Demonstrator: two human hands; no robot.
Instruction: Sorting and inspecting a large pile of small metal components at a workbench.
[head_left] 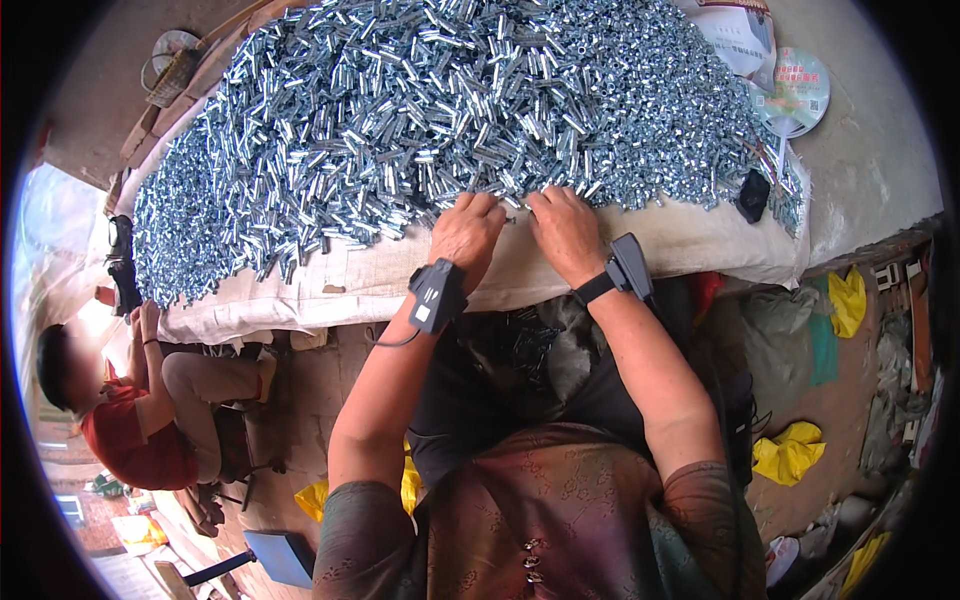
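A wide heap of shiny metal tubes [400, 130] covers the far part of the table in front of me. To its right lie many small nut-like metal pieces [660, 110]. At the heap's near edge, my left hand [467, 235] is closed, its fingers curled down at the tubes. Close beside it my right hand [565, 232] is closed too, thumb and fingers pinched together. A small dark metal piece shows between the two hands. What the fingers hold is too small to make out. Each wrist wears a black strapped device.
Pale cloth [390, 275] covers the near table edge. A round hand fan [797, 92] and a black object [753, 196] lie at the right. A co-worker in red [140, 435] sits at the left end. Below my hands, a dark bag [525, 350] lies between my knees.
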